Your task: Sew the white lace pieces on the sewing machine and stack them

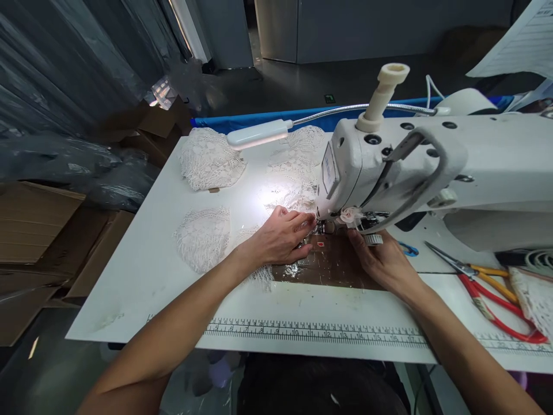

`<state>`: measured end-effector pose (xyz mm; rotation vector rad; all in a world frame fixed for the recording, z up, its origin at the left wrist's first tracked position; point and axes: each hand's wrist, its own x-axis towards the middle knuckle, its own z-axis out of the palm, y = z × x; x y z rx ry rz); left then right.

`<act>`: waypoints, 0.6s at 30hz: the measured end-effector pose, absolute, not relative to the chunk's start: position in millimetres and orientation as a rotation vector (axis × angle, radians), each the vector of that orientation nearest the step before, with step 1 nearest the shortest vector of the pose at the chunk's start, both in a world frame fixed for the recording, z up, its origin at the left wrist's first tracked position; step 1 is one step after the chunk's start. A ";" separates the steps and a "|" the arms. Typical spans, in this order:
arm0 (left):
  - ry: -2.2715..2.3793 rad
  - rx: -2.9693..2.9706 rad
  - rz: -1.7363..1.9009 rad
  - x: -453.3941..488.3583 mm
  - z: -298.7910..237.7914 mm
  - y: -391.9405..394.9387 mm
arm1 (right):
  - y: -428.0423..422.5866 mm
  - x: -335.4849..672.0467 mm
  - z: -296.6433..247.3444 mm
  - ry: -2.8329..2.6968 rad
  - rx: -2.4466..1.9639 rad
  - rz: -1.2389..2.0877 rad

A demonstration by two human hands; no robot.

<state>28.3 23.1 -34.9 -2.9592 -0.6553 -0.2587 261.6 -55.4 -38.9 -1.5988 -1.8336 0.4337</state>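
Observation:
My left hand [283, 235] lies on the bed of a white sewing machine [432, 161], palm down, fingers stretched toward the presser foot [327, 227] and thumb apart. Under and beside it is white lace [291, 199], brightly lit. To the right of the foot is my right hand [384, 259], thumb forward; the machine head hides most of its fingers, so I cannot see whether they grip anything. A brown plate [337, 262] shows between the hands. A small pale fabric flower [351, 215] sits at the front of the machine head.
More lace pieces [211, 158] lie on the white table [142, 259] at left. Red-handled scissors [488, 302] and an orange-handled pair [492, 276] rest at right. A lamp [259, 135] hangs above. A printed ruler [311, 332] runs along the front edge; cardboard boxes [38, 219] stand left.

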 end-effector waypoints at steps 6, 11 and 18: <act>-0.758 -2.929 -0.249 29.0 -33.3 21.2 | -57.6 256.8 -53.3 -1.881 -1.618 0.315; -0.766 -2.941 -0.264 29.8 -32.6 23.9 | -58.9 259.7 -59.0 -1.922 -1.587 0.291; -0.787 -3.013 -0.296 29.4 -36.4 26.4 | -57.8 263.4 -55.4 -1.895 -1.619 0.322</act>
